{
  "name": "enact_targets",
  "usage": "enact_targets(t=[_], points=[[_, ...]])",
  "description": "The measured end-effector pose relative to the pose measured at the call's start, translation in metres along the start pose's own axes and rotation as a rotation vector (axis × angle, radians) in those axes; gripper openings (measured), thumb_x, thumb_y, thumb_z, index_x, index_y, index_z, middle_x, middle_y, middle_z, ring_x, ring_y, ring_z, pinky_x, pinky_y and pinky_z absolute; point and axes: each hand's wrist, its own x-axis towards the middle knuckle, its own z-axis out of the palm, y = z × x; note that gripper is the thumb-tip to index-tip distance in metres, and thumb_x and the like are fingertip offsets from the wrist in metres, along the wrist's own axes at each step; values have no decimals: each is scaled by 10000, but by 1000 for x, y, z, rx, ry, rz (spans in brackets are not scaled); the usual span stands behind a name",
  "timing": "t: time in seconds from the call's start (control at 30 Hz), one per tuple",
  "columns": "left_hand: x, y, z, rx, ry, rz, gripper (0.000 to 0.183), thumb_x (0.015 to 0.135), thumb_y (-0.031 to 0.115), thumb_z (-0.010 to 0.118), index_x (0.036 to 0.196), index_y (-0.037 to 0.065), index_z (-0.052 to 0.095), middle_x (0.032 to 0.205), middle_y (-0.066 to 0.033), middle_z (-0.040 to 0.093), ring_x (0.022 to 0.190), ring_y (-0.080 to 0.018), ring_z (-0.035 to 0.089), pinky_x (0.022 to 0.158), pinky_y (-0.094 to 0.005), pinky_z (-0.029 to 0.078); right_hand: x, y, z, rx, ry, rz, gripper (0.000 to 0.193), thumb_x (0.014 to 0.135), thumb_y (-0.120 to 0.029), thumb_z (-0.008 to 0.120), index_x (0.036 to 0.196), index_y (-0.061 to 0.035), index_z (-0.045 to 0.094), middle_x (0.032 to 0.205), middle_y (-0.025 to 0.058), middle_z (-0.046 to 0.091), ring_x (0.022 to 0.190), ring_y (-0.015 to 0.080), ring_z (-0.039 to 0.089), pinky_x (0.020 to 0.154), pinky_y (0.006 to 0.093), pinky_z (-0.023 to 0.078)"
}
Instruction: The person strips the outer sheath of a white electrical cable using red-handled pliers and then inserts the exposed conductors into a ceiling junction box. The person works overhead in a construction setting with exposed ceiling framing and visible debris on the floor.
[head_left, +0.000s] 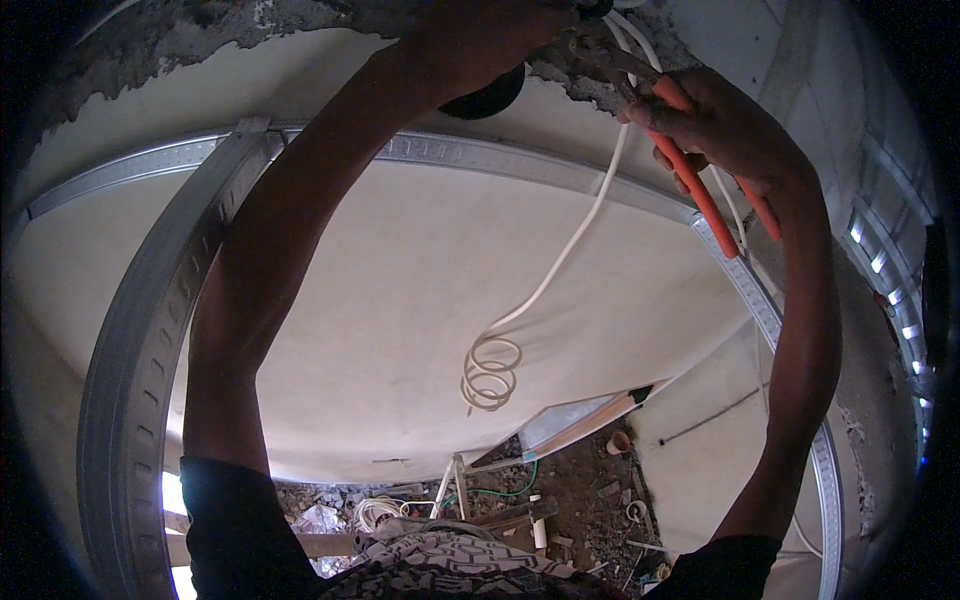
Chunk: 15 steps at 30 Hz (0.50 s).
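Both arms reach up toward a broken opening in the ceiling. My right hand point(735, 130) grips pliers with orange handles point(700, 185), whose jaws point up-left at the rough concrete edge point(590, 75). My left hand point(475, 40) is raised beside them at the top of the view, fingers closed near the hole; what it holds is hidden. A white cable point(570, 250) hangs from the opening between the hands and ends in a loose coil point(490, 372).
Perforated metal channels point(150, 310) frame a pale ceiling panel point(400, 290). A dark round fitting point(485, 100) sits behind my left wrist. Far below lie rubble, wooden planks point(505, 515), cable coils point(378, 510) and a white pipe piece. Slotted bright openings point(880, 262) line the right wall.
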Motion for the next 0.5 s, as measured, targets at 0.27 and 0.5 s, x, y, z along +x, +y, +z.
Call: enact_targets(t=[0.27,0.5], points=[[17,-2,-10,-8,-225,-19,123,680,156,707,788,102,683,848,-8,629,966,-228,509,839,-395,426,-3,-1,4,75,43,-20,440,941,-449,613,1137,-60,671,717,51,608,614,141,637,580,293,541],[17,-4,-6,-24,-157,18,156,649,160,720,770,100,641,821,-5,589,949,-210,503,797,-387,389,-10,-7,4,229,6,6,473,937,-480,623,1089,-35,666,635,46,532,563,138,600,546,298,529]])
